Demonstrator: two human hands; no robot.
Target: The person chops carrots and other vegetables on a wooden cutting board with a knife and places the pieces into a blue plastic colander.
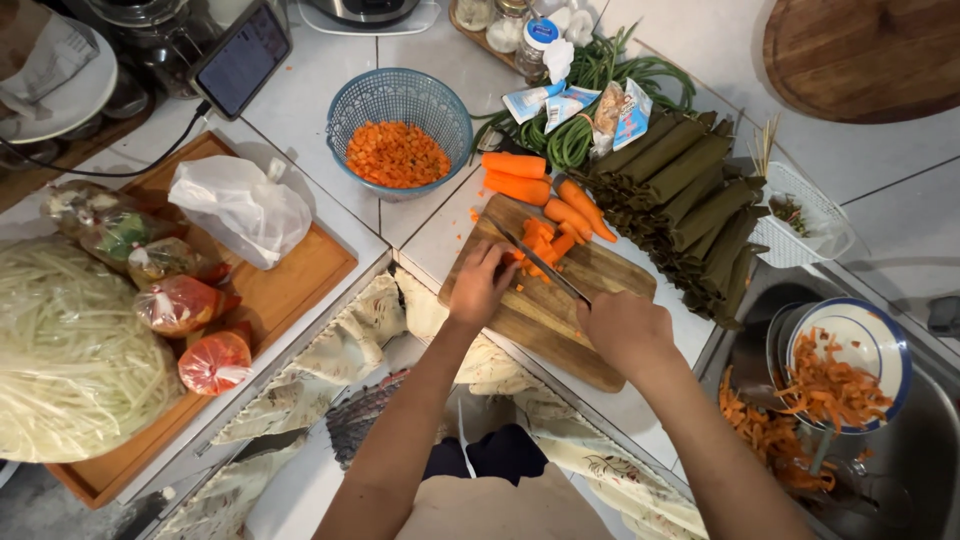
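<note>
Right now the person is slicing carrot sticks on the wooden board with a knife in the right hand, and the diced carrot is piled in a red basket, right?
Not quite: the basket is blue, not red. The head view shows the diced carrot piled in it. The rest holds: the right hand holds the knife over carrot sticks on the wooden board.

Carrots [548, 236] on cutting board [530, 320]

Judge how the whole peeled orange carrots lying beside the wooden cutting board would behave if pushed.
The whole peeled orange carrots look stiff, so they would likely slide without bending. Being round and tapered, they may roll in a curve. Their peeled surfaces could be slightly slippery.
</note>
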